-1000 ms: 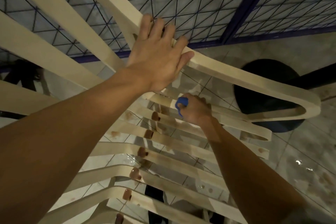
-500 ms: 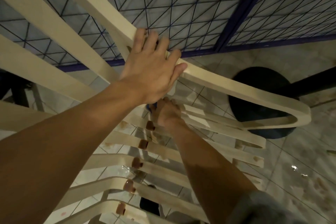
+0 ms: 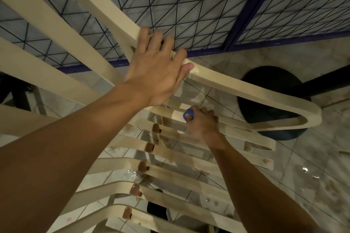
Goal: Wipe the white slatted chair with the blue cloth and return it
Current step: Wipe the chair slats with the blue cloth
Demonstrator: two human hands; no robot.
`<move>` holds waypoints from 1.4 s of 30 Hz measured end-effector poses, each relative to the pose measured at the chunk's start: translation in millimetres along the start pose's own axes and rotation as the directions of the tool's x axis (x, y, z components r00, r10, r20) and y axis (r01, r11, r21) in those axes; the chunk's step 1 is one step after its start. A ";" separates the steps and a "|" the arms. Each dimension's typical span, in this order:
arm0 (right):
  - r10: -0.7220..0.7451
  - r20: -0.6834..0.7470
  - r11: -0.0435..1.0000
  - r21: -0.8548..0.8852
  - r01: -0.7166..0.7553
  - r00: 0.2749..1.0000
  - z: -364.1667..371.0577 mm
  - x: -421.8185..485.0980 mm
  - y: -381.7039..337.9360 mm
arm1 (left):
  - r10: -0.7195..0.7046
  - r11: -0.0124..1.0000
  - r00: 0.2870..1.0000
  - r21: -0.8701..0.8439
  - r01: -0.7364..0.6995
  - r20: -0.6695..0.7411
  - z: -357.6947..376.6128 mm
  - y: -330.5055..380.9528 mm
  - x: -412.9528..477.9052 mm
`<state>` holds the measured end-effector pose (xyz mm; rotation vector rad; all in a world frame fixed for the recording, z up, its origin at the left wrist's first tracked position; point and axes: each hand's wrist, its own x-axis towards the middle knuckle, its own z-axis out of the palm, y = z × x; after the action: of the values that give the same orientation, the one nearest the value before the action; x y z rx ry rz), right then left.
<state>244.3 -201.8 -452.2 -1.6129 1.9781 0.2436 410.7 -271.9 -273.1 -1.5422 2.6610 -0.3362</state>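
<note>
Our left hand [image 3: 157,73] rests on the white slatted chair [image 3: 236,89], fingers relaxed. Our right hand [image 3: 203,125] grasps the blue cloth [image 3: 188,114] against a slat.

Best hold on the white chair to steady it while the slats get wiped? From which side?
Grip the white chair at the junction where the back rail meets the armrest, coming from above with fingers over the far edge. It is flat, thin enough to wrap, and sits above the slats, clear of the right hand and blue cloth. The left hand rests there.
</note>
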 end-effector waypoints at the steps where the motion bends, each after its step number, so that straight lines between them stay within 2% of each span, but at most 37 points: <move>1: -0.017 0.010 1.000 -0.011 0.017 1.000 -0.6 1.0 -12.1 | 0.000 1.000 1.000 0.000 0.000 -0.006 0.2 0.2 0.3; 5: -0.105 0.102 0.993 -0.045 0.110 0.989 0.7 10.9 -68.3 | 0.007 1.000 1.000 -0.002 -0.007 -0.015 0.3 -0.6 0.2; 8: -0.080 0.147 0.995 -0.049 0.088 0.986 1.0 18.1 -92.4 | 0.000 1.000 1.000 -0.007 0.000 -0.028 0.4 -0.2 0.1; 15: -0.069 0.087 0.996 0.060 0.064 0.994 -4.0 8.3 -57.6 | 0.004 1.000 1.000 -0.003 -0.004 -0.030 -1.8 0.1 -0.2; 22: -0.055 0.042 0.998 0.036 0.054 0.998 -10.2 -7.3 8.8 | 0.005 1.000 1.000 0.008 -0.005 -0.011 -0.6 0.4 0.0; 27: -0.044 0.041 0.988 -0.147 0.049 0.998 -4.9 -8.6 -18.5 | 0.014 1.000 0.999 0.023 -0.013 -0.038 2.2 -1.0 0.8; 36: -0.132 0.053 0.966 -0.216 0.141 0.990 10.2 2.6 -104.4 | 0.022 0.999 0.999 0.038 -0.020 -0.034 7.0 -0.9 1.1; 42: -0.264 -0.003 0.946 -0.195 0.258 0.965 5.1 -4.1 -64.5 | 0.015 1.000 0.997 0.025 -0.013 -0.071 9.1 -2.9 2.0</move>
<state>307.2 -212.5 -440.7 -1.9911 1.7807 0.3173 413.5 -276.5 -281.2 -1.5329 2.7084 -0.4284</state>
